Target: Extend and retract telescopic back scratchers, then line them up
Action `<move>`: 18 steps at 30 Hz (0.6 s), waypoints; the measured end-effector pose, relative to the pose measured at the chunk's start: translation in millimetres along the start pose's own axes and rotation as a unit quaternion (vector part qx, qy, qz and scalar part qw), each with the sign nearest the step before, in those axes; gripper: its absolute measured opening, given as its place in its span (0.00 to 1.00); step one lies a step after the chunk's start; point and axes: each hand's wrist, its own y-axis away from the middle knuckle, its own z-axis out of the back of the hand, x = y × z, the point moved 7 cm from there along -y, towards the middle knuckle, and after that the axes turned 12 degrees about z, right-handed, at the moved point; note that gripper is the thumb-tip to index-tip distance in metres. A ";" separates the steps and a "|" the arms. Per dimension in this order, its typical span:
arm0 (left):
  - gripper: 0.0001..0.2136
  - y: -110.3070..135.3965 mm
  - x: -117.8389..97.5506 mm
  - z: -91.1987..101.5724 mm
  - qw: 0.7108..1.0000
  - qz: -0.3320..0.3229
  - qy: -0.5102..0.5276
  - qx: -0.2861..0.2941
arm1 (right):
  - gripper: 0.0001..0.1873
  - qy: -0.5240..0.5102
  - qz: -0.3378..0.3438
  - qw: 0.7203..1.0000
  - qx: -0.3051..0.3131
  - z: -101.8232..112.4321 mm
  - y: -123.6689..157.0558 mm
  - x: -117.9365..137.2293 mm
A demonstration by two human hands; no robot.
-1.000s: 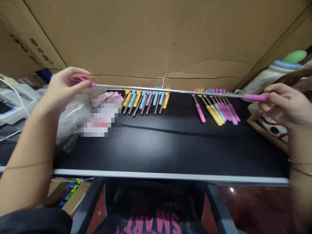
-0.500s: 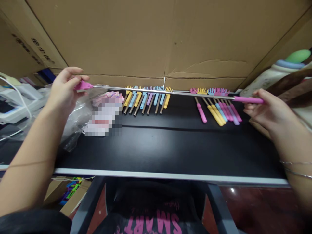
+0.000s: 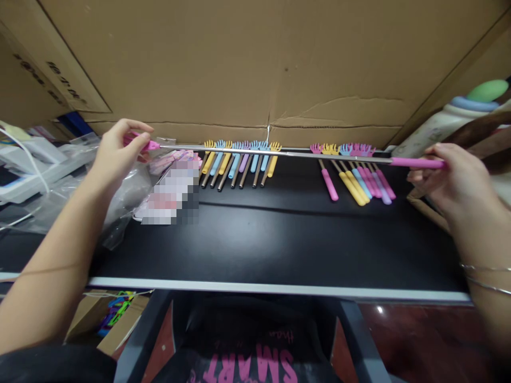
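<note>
A pink telescopic back scratcher (image 3: 287, 154) is stretched out long between my two hands, its metal rod running almost level above the black table. My left hand (image 3: 122, 146) is closed on its pink head end at the left. At the other end, my right hand (image 3: 451, 175) grips the pink handle. Behind and below the rod lie several back scratchers (image 3: 241, 165) in yellow, blue and purple, with bare metal rods beside their coloured parts. Farther right, more back scratchers (image 3: 355, 178) with pink, yellow, blue and purple handles rest with their claw heads toward the cardboard.
Cardboard (image 3: 259, 64) walls the back of the black table (image 3: 255, 244). Clear plastic bags (image 3: 123, 197) and a blurred-out flat item (image 3: 171, 197) lie at left. A white bottle with a green top (image 3: 451, 122) stands right. Below left is a box (image 3: 123, 319) of colourful pieces.
Both hands have shifted to the right with the back scratcher, which stays stretched out between them. My left hand is also slightly lower. The back scratchers on the table have not moved.
</note>
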 end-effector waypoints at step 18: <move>0.13 29.4 -14.4 -48.2 0.983 0.028 0.059 0.170 | 0.09 0.030 -0.005 0.972 0.235 -51.1 34.3 -10.1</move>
